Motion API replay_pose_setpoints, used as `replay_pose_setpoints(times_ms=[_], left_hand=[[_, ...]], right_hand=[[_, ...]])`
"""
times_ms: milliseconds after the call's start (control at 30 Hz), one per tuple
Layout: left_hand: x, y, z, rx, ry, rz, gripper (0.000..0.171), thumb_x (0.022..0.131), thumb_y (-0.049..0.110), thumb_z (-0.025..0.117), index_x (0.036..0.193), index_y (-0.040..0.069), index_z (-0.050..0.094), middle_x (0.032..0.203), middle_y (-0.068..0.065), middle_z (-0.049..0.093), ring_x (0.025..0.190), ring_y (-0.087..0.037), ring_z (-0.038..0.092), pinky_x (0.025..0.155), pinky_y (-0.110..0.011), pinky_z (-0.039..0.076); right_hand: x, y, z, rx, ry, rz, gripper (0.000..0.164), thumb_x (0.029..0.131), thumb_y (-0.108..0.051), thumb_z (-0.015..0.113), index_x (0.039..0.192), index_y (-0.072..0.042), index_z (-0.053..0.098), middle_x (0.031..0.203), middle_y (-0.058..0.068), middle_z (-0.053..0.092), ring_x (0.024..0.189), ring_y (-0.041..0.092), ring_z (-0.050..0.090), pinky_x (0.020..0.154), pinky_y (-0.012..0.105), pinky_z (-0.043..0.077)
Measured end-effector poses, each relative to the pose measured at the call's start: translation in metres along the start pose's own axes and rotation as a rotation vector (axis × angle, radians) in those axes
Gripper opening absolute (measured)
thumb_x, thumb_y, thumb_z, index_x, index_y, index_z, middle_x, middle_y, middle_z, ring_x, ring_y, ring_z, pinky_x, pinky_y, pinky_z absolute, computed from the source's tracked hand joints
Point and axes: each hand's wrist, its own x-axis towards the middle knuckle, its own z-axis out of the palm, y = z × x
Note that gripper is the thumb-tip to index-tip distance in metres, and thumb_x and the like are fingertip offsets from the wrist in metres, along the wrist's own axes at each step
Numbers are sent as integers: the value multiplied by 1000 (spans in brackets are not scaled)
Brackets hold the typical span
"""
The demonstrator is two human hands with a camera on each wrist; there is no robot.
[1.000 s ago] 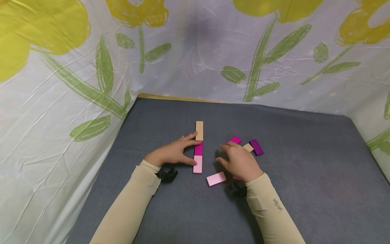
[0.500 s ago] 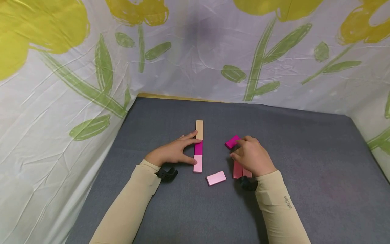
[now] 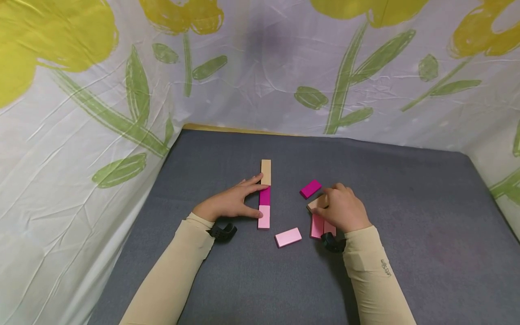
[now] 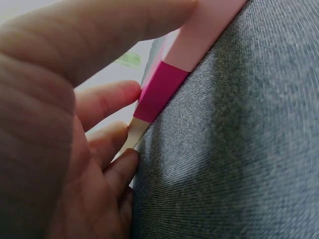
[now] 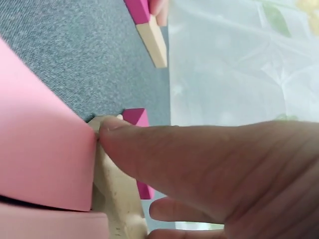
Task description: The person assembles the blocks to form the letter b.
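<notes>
My left hand (image 3: pixel 229 201) lies with fingers spread along a straight row of flat blocks. Its thumb touches the pale pink block (image 3: pixel 263 222), and fingertips rest at the magenta block (image 3: pixel 265 197) and the plain wooden block (image 3: pixel 266 168) at the far end. To the right, my right hand (image 3: pixel 345 210) pinches another plain wooden block (image 3: pixel 317 204) between thumb and fingers; the hand covers its right part. In the right wrist view the thumb presses on the end of that wooden block (image 5: pixel 117 186), close behind two pink blocks (image 5: pixel 45 134).
A loose magenta block (image 3: pixel 310 188) lies just beyond the right hand. Two darker pink blocks (image 3: pixel 317 227) sit side by side under its wrist. Nearer me is a loose pale pink block (image 3: pixel 288 237). Grey cloth (image 3: pixel 227 280) covers the table; a flowered white sheet (image 3: pixel 260 90) hangs behind.
My right hand has moved right from over the loose blocks and taken hold of the wooden block, whose left end now shows. The dark purple block is now hidden. My left hand stays put.
</notes>
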Motion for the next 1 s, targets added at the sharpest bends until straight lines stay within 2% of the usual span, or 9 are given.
replay_pose_setpoints(times_ms=[200, 433, 600, 867, 1000], left_hand=[[1, 0, 0, 16, 3, 0, 87, 90, 44, 81, 164, 31, 38, 177, 7, 6, 162, -41, 1, 126, -68, 10], [1, 0, 1, 12, 6, -1, 87, 90, 44, 82, 164, 31, 39, 177, 8, 6, 162, -40, 1, 126, -68, 10], [1, 0, 1, 12, 8, -7, 88, 89, 44, 82, 164, 31, 38, 177, 8, 6, 162, -40, 1, 125, -68, 10], [1, 0, 1, 15, 9, -8, 88, 90, 44, 82, 165, 31, 38, 177, 8, 6, 163, -39, 1, 126, -66, 10], [1, 0, 1, 16, 8, -10, 89, 90, 45, 82, 165, 31, 37, 177, 8, 5, 163, -39, 1, 126, -67, 10]], right_hand=[[2, 1, 4, 1, -12, 15, 47, 85, -34, 84, 113, 3, 75, 109, 23, 61, 96, 39, 59, 75, 57, 57], [4, 0, 9, 37, -6, -4, 45, 85, -33, 85, 102, 7, 76, 110, 26, 59, 98, 41, 56, 80, 56, 56], [4, -2, 10, 45, -18, 11, 48, 85, -33, 85, 105, 9, 75, 111, 27, 57, 100, 42, 55, 80, 54, 56], [2, -5, 8, -33, -4, 25, 51, 85, -39, 85, 109, 5, 76, 114, 27, 59, 102, 43, 58, 77, 60, 58], [2, -7, 8, 4, -19, 40, 51, 86, -36, 84, 115, 6, 75, 117, 29, 58, 106, 45, 56, 81, 59, 57]])
